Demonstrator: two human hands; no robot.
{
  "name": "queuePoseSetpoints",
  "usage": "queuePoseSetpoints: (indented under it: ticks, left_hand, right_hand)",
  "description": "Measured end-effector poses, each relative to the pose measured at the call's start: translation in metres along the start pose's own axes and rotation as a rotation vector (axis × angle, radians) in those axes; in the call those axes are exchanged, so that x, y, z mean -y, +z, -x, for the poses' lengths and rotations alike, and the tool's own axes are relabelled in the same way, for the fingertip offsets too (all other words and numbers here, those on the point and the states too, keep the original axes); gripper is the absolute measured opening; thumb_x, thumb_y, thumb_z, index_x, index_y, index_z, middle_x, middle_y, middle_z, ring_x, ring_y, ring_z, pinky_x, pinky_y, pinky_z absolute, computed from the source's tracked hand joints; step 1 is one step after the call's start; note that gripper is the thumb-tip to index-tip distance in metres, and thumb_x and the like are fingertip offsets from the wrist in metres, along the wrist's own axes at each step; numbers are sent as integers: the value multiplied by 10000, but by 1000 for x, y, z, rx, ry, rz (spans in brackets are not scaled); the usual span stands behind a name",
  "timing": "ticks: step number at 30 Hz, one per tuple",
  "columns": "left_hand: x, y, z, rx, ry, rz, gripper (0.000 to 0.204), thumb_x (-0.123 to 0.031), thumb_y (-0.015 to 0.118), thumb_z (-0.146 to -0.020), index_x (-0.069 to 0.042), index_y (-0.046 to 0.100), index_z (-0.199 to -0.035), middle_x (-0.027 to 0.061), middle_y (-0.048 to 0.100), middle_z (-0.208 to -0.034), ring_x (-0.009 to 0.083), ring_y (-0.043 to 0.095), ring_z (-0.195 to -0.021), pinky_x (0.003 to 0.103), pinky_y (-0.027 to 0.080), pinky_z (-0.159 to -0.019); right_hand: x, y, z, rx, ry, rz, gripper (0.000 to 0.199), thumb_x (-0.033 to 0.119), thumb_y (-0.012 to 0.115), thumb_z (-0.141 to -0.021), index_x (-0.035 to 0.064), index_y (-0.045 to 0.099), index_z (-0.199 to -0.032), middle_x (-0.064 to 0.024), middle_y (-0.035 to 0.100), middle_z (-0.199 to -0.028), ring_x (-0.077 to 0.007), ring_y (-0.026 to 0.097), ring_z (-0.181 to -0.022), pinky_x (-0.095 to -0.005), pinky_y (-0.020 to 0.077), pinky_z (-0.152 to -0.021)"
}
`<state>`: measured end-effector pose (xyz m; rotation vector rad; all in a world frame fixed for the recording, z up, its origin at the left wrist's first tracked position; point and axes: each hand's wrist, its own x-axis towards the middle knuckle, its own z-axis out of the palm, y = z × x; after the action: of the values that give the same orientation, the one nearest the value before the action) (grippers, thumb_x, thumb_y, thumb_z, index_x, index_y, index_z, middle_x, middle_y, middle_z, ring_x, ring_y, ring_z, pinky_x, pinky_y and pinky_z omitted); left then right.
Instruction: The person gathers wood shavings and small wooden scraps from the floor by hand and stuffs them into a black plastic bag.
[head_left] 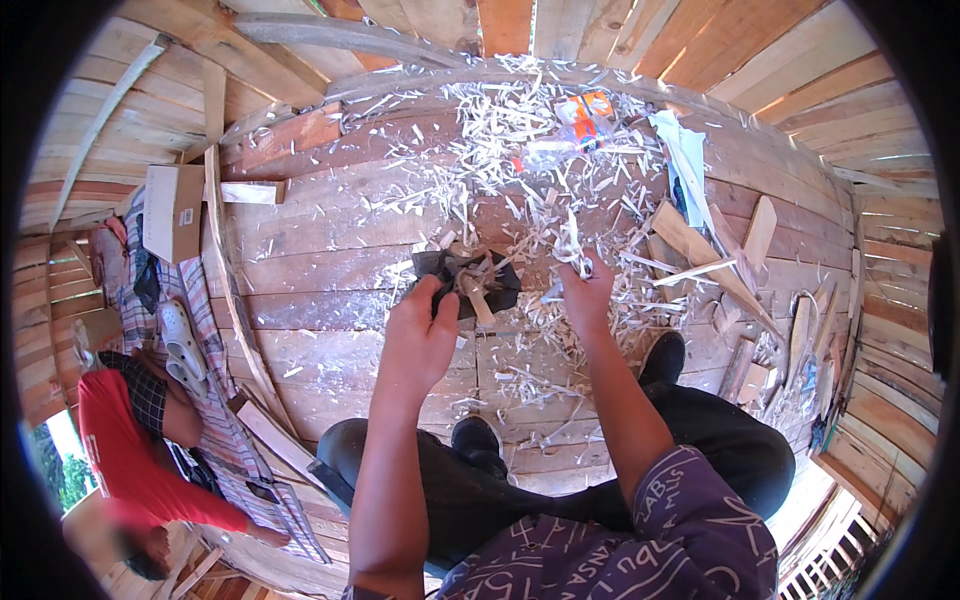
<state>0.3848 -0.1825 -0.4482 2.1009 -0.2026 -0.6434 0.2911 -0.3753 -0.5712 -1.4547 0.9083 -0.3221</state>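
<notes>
My left hand [424, 325] is closed on the near left edge of a black plastic bag [505, 290], thumb and forefinger at its mouth. Curled wood shavings and a short pale wood piece [480, 302] lie in and over the bag. To the right, my right hand [588, 292] is closed around a small bunch of pale wood shavings [569, 245], whose curls stick up past the fingertips. Loose shavings [585, 325] cover the plank floor around both hands. My feet in dark shoes [478, 437] rest just nearer than the bag.
A thicker heap of shavings [500, 120] lies beyond, with an orange-and-clear plastic package [585, 122]. Light blue sheet [684, 155] and wood offcuts [700, 240] are at right. At left are a cardboard box [172, 212], white clogs [182, 345] and a person in red [135, 450] on a striped mat.
</notes>
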Motion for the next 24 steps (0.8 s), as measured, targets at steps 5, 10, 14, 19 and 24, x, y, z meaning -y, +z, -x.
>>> queuePoseSetpoints:
  ticks: [5,10,14,19,24]
  left_hand:
    - [1,0,-5,117,-40,193,177,-143,508,-893,17,489,-822,120,483,-634,207,463,-594,340,384,-570]
    - [-4,-8,0,274,-97,325,156,-154,475,-906,-40,527,-814,-31,442,-674,71,380,-657,226,314,-619]
    - [-7,-3,-5,275,-92,353,172,-149,496,-899,-30,487,-774,-10,429,-644,82,387,-617,263,325,-555]
    - [-8,-13,1,80,-159,475,157,-149,485,-905,-34,502,-799,-24,433,-652,72,387,-620,243,320,-560]
    - [-10,-5,-11,98,-227,608,143,-151,486,-908,-28,516,-843,-33,438,-669,56,373,-628,225,297,-562]
  right_hand:
    - [53,40,9,649,-621,295,203,61,705,-706,-11,645,-885,-147,652,-895,-254,646,-755,-363,521,-664]
    - [64,59,7,954,-386,1076,268,104,697,-670,-14,654,-907,-185,648,-983,-350,642,-875,-408,522,-765]
    - [76,56,-4,891,-261,1104,331,47,645,-708,12,637,-1037,-180,633,-1092,-316,627,-999,-372,516,-821]
    - [107,13,6,718,-230,307,393,19,665,-728,53,624,-1118,-132,632,-1086,-272,620,-1005,-345,506,-813]
    - [105,-8,10,740,-342,558,384,27,715,-725,78,623,-1094,-89,631,-996,-223,626,-881,-348,499,-764]
